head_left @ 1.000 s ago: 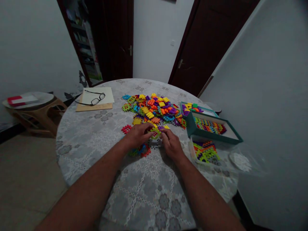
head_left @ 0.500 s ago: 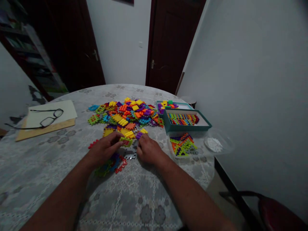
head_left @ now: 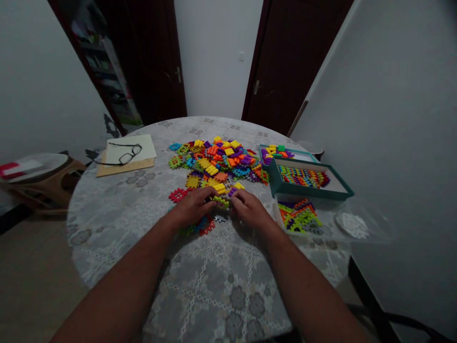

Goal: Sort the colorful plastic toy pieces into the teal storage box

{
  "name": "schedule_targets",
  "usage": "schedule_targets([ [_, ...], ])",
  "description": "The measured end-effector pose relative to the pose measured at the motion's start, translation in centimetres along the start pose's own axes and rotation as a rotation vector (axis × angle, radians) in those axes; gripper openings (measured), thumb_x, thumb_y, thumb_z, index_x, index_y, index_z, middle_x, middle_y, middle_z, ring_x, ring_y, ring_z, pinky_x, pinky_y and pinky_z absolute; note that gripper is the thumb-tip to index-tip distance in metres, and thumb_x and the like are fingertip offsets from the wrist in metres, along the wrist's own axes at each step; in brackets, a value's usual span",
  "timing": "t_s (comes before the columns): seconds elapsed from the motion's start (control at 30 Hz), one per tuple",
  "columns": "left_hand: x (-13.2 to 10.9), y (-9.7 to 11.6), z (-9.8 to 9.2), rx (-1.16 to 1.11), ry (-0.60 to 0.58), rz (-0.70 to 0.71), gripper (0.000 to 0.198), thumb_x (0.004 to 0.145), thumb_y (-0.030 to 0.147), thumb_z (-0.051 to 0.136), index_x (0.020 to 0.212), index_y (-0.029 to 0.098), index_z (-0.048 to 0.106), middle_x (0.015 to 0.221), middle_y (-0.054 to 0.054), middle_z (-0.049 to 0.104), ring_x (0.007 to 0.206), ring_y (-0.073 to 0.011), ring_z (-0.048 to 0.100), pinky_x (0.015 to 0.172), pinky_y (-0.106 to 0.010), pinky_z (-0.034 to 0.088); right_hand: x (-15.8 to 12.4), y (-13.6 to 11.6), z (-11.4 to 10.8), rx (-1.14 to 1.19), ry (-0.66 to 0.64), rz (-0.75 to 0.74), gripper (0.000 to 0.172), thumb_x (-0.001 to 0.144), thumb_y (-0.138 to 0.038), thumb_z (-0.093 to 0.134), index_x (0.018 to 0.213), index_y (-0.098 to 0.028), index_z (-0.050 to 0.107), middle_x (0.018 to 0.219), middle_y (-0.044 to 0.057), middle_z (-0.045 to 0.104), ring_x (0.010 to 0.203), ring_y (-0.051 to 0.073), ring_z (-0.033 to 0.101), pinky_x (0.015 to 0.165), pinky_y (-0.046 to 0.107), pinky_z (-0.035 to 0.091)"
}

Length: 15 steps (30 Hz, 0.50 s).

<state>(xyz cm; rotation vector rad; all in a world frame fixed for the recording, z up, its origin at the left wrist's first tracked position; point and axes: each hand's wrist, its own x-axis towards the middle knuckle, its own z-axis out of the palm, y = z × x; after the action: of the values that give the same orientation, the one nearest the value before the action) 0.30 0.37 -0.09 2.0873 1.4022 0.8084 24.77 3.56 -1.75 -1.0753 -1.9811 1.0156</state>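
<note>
My left hand [head_left: 193, 206] and my right hand [head_left: 249, 208] meet over a round table [head_left: 200, 286] with a lace cloth. Both pinch a small green interlocking tile [head_left: 221, 202] between their fingertips. Under my left hand lies a small cluster of joined tiles [head_left: 202, 226] in red, blue and green. Just beyond my fingers spreads a big pile of colourful plastic tiles [head_left: 217, 162]. A single red tile [head_left: 177, 194] lies to the left of my left hand.
A teal box [head_left: 307, 183] with sorted tiles and its lid [head_left: 282, 153] stand at the right. A clear tray [head_left: 303, 216] with more tiles sits nearer. Glasses [head_left: 124, 156] on paper lie at the far left. A wooden stool [head_left: 39, 181] stands beside the table.
The view swung right, then back left. My hands stayed together on the green tile with only small finger shifts.
</note>
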Motion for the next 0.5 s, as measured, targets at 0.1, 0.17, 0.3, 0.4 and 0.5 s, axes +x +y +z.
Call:
schedule_targets([
  [0.1,0.0,-0.3,0.2,0.019,0.020,-0.032,0.024,0.093,0.023,0.065,0.115,0.026,0.072,0.103,-0.007,0.079,0.091,-0.0243,0.071,0.083,-0.037,0.051,-0.1,-0.3,0.4,-0.024,0.034,-0.052,0.021,0.104,-0.037,0.053,0.091,-0.024,0.063,0.084,-0.001,0.067,0.080,0.018,0.061,0.074,0.029,0.044],
  [0.17,0.0,-0.4,0.3,0.005,0.031,-0.053,0.036,0.091,0.022,0.067,0.127,0.026,0.071,0.102,-0.008,0.080,0.089,-0.0244,0.071,0.082,-0.037,0.052,-0.1,-0.2,0.7,-0.012,0.039,-0.081,0.021,0.105,-0.038,0.054,0.092,-0.024,0.063,0.086,0.000,0.066,0.082,0.018,0.061,0.076,0.029,0.044],
  [0.3,0.1,-0.1,0.3,-0.016,0.050,-0.018,0.036,0.089,0.021,0.069,0.124,0.027,0.076,0.112,-0.011,0.081,0.096,-0.0262,0.073,0.087,-0.039,0.054,-0.2,0.3,1.3,0.031,0.014,-0.102,0.022,0.107,-0.040,0.055,0.096,-0.024,0.066,0.089,-0.001,0.067,0.083,0.018,0.062,0.078,0.030,0.046],
  [0.4,0.0,0.1,0.3,-0.018,0.027,0.006,0.028,0.087,0.019,0.068,0.112,0.026,0.079,0.110,-0.009,0.081,0.094,-0.0254,0.072,0.088,-0.039,0.054,-0.2,0.6,1.4,0.061,-0.001,-0.098,0.023,0.107,-0.042,0.055,0.099,-0.025,0.069,0.090,0.000,0.069,0.084,0.018,0.065,0.078,0.030,0.048],
  [0.5,-0.1,0.1,-0.2,-0.018,0.032,-0.015,0.022,0.087,0.019,0.066,0.105,0.025,0.078,0.094,-0.006,0.079,0.083,-0.0227,0.070,0.080,-0.036,0.052,-0.1,0.8,0.9,0.086,0.037,-0.063,0.023,0.107,-0.040,0.052,0.111,-0.026,0.070,0.101,0.002,0.073,0.088,0.019,0.068,0.081,0.032,0.052],
])
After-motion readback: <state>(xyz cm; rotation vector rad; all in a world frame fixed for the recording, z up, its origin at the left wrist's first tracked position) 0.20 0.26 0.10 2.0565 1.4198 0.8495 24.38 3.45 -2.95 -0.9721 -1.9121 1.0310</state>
